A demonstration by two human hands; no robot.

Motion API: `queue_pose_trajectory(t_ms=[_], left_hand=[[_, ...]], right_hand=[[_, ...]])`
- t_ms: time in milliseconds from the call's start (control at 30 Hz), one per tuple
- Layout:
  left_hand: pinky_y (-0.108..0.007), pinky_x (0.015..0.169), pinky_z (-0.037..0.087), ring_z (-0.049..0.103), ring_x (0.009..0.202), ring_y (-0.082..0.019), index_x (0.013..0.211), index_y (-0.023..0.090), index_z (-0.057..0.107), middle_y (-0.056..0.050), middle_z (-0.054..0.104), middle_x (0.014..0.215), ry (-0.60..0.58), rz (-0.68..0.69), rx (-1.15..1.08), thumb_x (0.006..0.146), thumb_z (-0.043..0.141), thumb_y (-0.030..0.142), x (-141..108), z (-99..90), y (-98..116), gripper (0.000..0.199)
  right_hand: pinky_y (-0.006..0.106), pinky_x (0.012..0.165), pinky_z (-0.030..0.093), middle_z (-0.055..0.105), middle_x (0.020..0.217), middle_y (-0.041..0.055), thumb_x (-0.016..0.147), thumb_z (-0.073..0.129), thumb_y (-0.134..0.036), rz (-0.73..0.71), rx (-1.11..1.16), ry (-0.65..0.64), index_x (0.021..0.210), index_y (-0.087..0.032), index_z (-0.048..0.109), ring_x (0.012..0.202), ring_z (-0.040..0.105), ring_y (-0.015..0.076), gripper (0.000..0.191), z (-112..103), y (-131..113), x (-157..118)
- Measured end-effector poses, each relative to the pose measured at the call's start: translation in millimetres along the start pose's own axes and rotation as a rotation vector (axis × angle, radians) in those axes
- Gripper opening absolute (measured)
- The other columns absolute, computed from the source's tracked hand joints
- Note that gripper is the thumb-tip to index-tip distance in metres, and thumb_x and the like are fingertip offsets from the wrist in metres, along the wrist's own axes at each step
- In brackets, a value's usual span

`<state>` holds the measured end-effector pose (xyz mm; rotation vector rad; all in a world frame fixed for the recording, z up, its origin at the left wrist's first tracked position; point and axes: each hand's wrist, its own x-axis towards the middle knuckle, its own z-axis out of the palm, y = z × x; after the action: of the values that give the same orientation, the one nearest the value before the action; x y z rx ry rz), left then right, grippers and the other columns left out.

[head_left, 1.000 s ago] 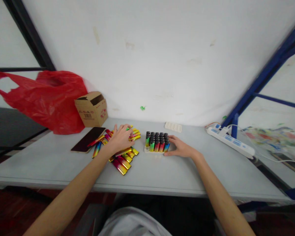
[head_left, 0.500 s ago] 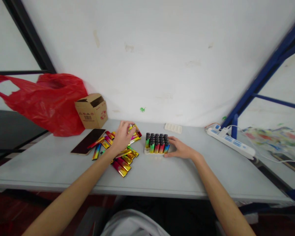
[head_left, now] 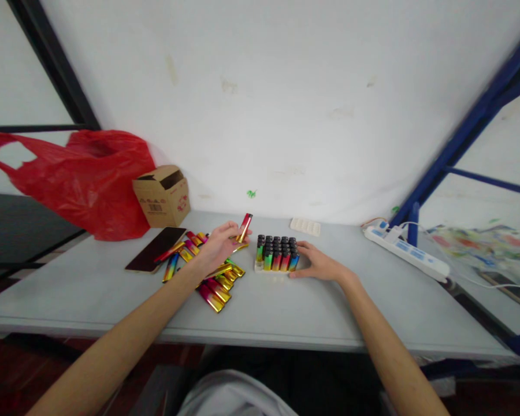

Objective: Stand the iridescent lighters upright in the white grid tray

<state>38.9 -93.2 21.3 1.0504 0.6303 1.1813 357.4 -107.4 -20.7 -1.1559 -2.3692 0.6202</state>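
My left hand is closed on one red-and-gold lighter, pinched between thumb and fingers, red end up and leaning toward the right; I have it over the far half of the bench, just left of the white tray. My right hand is spread in a wide curve about the tray's right end, thumb by its near right corner, fingers along its right side; how firmly it presses, I cannot tell. Rows of black-topped lighters stand upright in that tray, around the middle of the bench, and its near left corner shows bare. Under and beside my left wrist lie the loose lighters, scattered flat, some overlapping, one lying across the edge of the phone. Toward the bench's far left corner stands the cardboard box, against the red bag. A second pale tray lies near the far edge.
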Motion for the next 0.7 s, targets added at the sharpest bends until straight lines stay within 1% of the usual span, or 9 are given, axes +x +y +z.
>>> queue_pose_trajectory(t_ms=[67, 167, 233, 300, 400, 500, 567, 633, 700], left_hand=[[-0.039, 0.092, 0.051, 0.07, 0.085, -0.018, 0.089, 0.017, 0.061, -0.007, 0.074, 0.093, -0.019, -0.022, 0.026, 0.074, 0.079, 0.021, 0.3, -0.3, -1.0, 0.024], [-0.042, 0.098, 0.049, 0.07, 0.1, -0.022, 0.111, 0.018, 0.064, -0.01, 0.075, 0.104, -0.045, -0.039, 0.065, 0.075, 0.082, 0.02, -0.5, -0.7, -2.0, 0.04], [-0.042, 0.1, 0.048, 0.069, 0.103, -0.022, 0.116, 0.018, 0.066, -0.011, 0.075, 0.107, -0.069, -0.046, 0.095, 0.077, 0.082, 0.022, -1.9, -0.7, -2.3, 0.042], [-0.042, 0.099, 0.05, 0.069, 0.101, -0.022, 0.115, 0.018, 0.068, -0.01, 0.074, 0.107, -0.09, -0.046, 0.099, 0.08, 0.079, 0.023, -3.6, -0.1, -2.3, 0.037], [-0.04, 0.091, 0.054, 0.068, 0.096, -0.02, 0.11, 0.018, 0.069, -0.008, 0.073, 0.101, -0.106, -0.059, 0.052, 0.083, 0.075, 0.02, -4.9, 1.6, -1.6, 0.028], [-0.035, 0.081, 0.056, 0.068, 0.089, -0.019, 0.103, 0.016, 0.069, -0.008, 0.071, 0.095, -0.065, -0.098, 0.035, 0.08, 0.073, 0.015, -3.1, 1.5, -0.7, 0.023], [-0.032, 0.076, 0.055, 0.068, 0.086, -0.019, 0.101, 0.014, 0.069, -0.008, 0.071, 0.092, -0.03, -0.111, 0.041, 0.079, 0.072, 0.014, -0.6, -0.9, -0.3, 0.023], [-0.03, 0.073, 0.055, 0.068, 0.083, -0.019, 0.1, 0.014, 0.069, -0.008, 0.071, 0.09, -0.01, -0.11, 0.04, 0.08, 0.071, 0.018, 2.1, -4.5, 0.0, 0.021], [-0.03, 0.072, 0.054, 0.067, 0.082, -0.019, 0.099, 0.014, 0.068, -0.009, 0.071, 0.09, -0.002, -0.112, 0.037, 0.084, 0.07, 0.026, 3.8, -7.9, 0.3, 0.019]], right_hand=[[0.051, 0.121, 0.034, 0.051, 0.143, 0.0147, 0.072, 0.079, -0.065, -0.003, 0.006, 0.007, 0.138, -0.02, 0.059, 0.134, 0.049, 0.0338, 0.083, 0.6, 0.7, -0.1], [0.052, 0.121, 0.034, 0.05, 0.144, 0.0143, 0.071, 0.08, -0.065, 0.002, 0.011, 0.012, 0.138, -0.021, 0.059, 0.135, 0.049, 0.0341, 0.083, 1.1, 1.5, -0.5], [0.053, 0.121, 0.034, 0.05, 0.145, 0.014, 0.071, 0.08, -0.065, 0.003, 0.01, 0.012, 0.139, -0.021, 0.058, 0.135, 0.049, 0.0341, 0.084, 1.0, 1.6, -0.5], [0.052, 0.121, 0.034, 0.05, 0.145, 0.0136, 0.071, 0.08, -0.064, -0.002, 0.007, 0.008, 0.139, -0.022, 0.058, 0.135, 0.049, 0.0336, 0.083, 0.7, 1.1, -0.3], [0.05, 0.121, 0.034, 0.05, 0.144, 0.014, 0.072, 0.08, -0.064, -0.007, 0.0, 0.0, 0.139, -0.021, 0.058, 0.135, 0.049, 0.0331, 0.082, 0.2, -0.2, 0.1], [0.051, 0.121, 0.034, 0.05, 0.144, 0.0145, 0.072, 0.08, -0.064, 0.0, 0.002, 0.001, 0.139, -0.02, 0.058, 0.135, 0.049, 0.0334, 0.082, 0.0, -1.4, 0.3], [0.051, 0.121, 0.034, 0.05, 0.144, 0.0143, 0.072, 0.08, -0.064, 0.008, 0.005, 0.002, 0.139, -0.02, 0.059, 0.135, 0.049, 0.0336, 0.083, -0.1, -2.0, 0.2], [0.051, 0.121, 0.034, 0.05, 0.144, 0.0141, 0.072, 0.08, -0.064, 0.01, 0.006, -0.002, 0.139, -0.021, 0.058, 0.135, 0.049, 0.0336, 0.083, -0.5, -2.6, -0.1], [0.051, 0.121, 0.034, 0.049, 0.145, 0.0144, 0.072, 0.079, -0.065, 0.011, 0.003, -0.008, 0.139, -0.021, 0.058, 0.135, 0.048, 0.0338, 0.083, -1.0, -3.2, -0.4]])
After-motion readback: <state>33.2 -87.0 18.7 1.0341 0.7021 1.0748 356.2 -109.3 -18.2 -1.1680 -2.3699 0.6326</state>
